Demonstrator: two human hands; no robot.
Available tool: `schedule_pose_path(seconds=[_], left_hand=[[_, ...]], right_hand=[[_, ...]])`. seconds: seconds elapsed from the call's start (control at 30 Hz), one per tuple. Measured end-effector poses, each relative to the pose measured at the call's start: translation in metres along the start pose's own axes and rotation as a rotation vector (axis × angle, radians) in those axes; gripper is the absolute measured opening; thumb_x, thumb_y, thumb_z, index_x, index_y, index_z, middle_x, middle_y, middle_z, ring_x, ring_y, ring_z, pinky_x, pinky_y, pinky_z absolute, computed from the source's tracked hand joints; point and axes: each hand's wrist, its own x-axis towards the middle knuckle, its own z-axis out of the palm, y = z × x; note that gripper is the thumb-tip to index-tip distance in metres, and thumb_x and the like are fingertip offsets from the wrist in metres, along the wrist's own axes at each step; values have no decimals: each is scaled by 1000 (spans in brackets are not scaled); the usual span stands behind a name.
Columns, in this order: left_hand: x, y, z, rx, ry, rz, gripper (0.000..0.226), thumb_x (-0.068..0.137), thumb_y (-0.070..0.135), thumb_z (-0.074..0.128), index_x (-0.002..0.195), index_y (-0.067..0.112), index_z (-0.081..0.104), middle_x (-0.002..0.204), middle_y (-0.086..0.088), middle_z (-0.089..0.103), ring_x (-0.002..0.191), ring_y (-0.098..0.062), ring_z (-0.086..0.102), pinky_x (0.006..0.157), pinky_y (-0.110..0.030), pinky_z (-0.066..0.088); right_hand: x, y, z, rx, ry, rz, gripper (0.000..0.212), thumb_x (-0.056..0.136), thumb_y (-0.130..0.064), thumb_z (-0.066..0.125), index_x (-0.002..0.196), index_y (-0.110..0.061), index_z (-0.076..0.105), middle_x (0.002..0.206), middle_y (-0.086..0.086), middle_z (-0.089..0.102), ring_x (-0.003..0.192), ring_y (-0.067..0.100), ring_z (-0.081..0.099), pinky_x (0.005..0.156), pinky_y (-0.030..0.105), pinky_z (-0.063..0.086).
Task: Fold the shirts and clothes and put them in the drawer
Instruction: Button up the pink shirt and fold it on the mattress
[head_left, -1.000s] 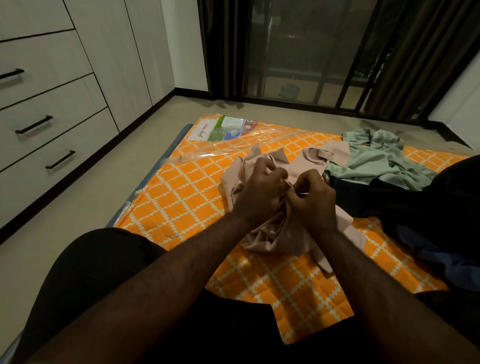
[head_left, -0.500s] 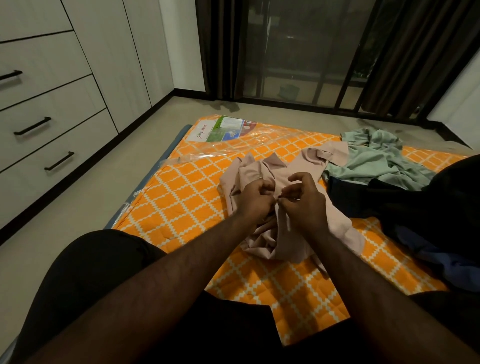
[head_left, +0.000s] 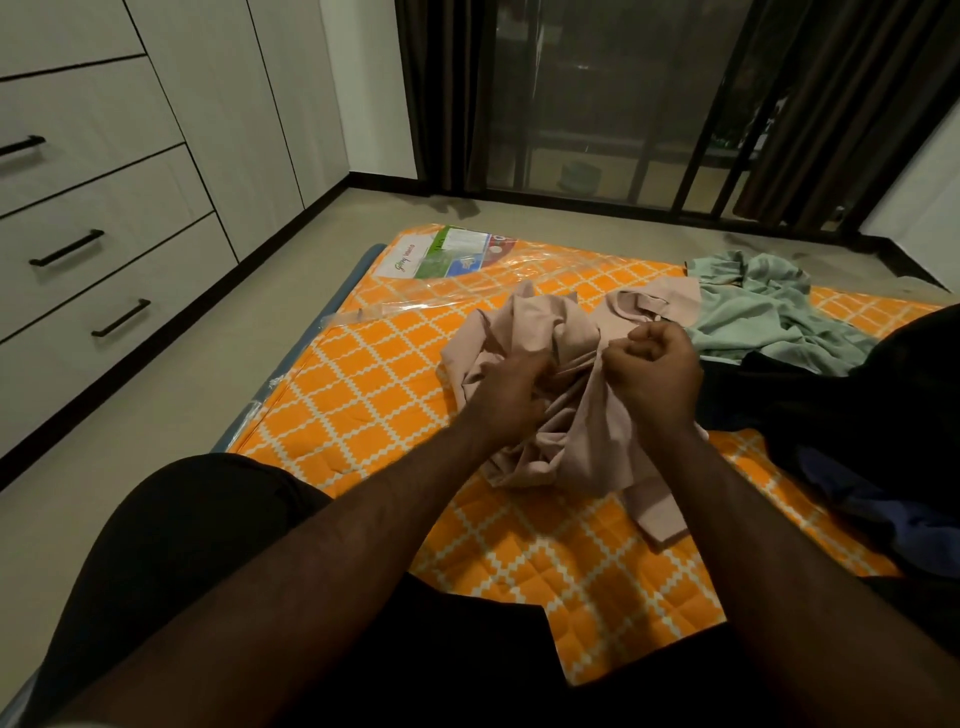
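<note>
A crumpled beige shirt (head_left: 535, 327) lies bunched on the orange patterned mattress (head_left: 363, 384) in front of me. My left hand (head_left: 506, 395) grips a fold at the shirt's middle, fingers buried in the cloth. My right hand (head_left: 652, 376) is curled round a raised edge of the same shirt, just right of the left hand. A pale green garment (head_left: 763, 317) lies crumpled behind and to the right. Dark clothes (head_left: 841, 415) are piled at the right, with a blue piece (head_left: 893, 519) beneath them. White drawers (head_left: 104, 260) with black handles line the left wall.
A strip of bare floor (head_left: 171, 426) runs between the mattress and the drawers. Clear plastic wrap with a printed label (head_left: 441, 254) covers the mattress's far corner. Dark curtains and a glass door (head_left: 597, 104) stand behind. My legs in black shorts fill the foreground.
Both hands have drawn apart slightly and lowered on the beige shirt; the right hand now holds up a fold of cloth while the left grips lower in the bundle.
</note>
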Motion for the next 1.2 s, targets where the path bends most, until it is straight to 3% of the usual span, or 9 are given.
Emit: schedule_pose_path(seconds=[0.17, 0.33, 0.43, 0.6, 0.77, 0.93, 1.03, 1.13, 1.2], left_hand=[[-5, -10, 12, 95, -28, -9, 40, 87, 6, 64, 126, 18, 62, 129, -7, 57, 111, -21, 55, 87, -28, 49], [-8, -19, 11, 234, 75, -50, 21, 100, 22, 56, 114, 11, 67, 117, -9, 58, 103, -26, 58, 82, -36, 50], [-11, -19, 11, 421, -4, 83, 23, 95, 28, 64, 109, 12, 74, 111, -10, 66, 102, -26, 62, 83, -38, 54], [-10, -16, 8, 500, -55, 152, 16, 90, 24, 66, 102, 14, 67, 99, -9, 70, 88, -29, 67, 71, -39, 52], [-3, 9, 0, 327, 98, 67, 21, 97, 32, 61, 106, 12, 59, 89, -3, 61, 71, -20, 53, 53, -28, 32], [0, 47, -17, 99, 273, 183, 16, 99, 21, 54, 106, 7, 55, 73, 5, 51, 53, -9, 43, 43, -22, 29], [4, 62, -21, -38, 351, 213, 20, 101, 15, 52, 114, 1, 55, 75, 4, 56, 53, -8, 48, 44, -18, 35], [-9, 46, 1, 53, 182, 105, 38, 102, 23, 47, 136, 7, 49, 110, -9, 63, 81, -17, 60, 65, -25, 46], [-18, 34, 15, 76, 87, 30, 37, 99, 28, 45, 130, 9, 53, 106, -12, 65, 84, -26, 63, 67, -36, 52]], right_hand=[[-2, -7, -1, -432, -257, -193, 10, 90, -14, 74, 99, -18, 70, 97, -5, 72, 90, 13, 69, 74, 25, 58], [-25, -16, 2, -987, -578, -24, 50, 76, -71, 74, 78, -21, 67, 79, -3, 65, 77, 16, 65, 64, 35, 55], [-44, -9, 2, -1189, -587, -32, 55, 78, -73, 70, 87, -21, 56, 83, -2, 53, 80, 19, 57, 66, 31, 47], [-43, 6, 8, -1055, -521, -40, 19, 99, -37, 55, 94, -18, 58, 96, 5, 63, 84, 23, 60, 70, 35, 52], [-28, 7, 10, -530, -316, -17, 9, 96, -18, 64, 90, -20, 69, 93, 1, 73, 86, 20, 65, 74, 33, 49], [-18, 0, 16, -82, -132, 0, 10, 97, -22, 67, 101, -25, 76, 92, -9, 76, 88, 11, 72, 79, 40, 61], [-8, -13, 15, -62, -131, -76, 14, 100, -19, 64, 109, -21, 74, 98, -10, 74, 93, 10, 70, 79, 32, 59], [-8, -4, 16, -209, -196, -49, 22, 98, -13, 59, 113, -24, 71, 105, -8, 73, 99, 18, 68, 86, 39, 57], [-13, 5, 17, -270, -222, 18, 20, 96, -17, 60, 113, -24, 68, 107, -2, 74, 99, 23, 68, 86, 42, 57]])
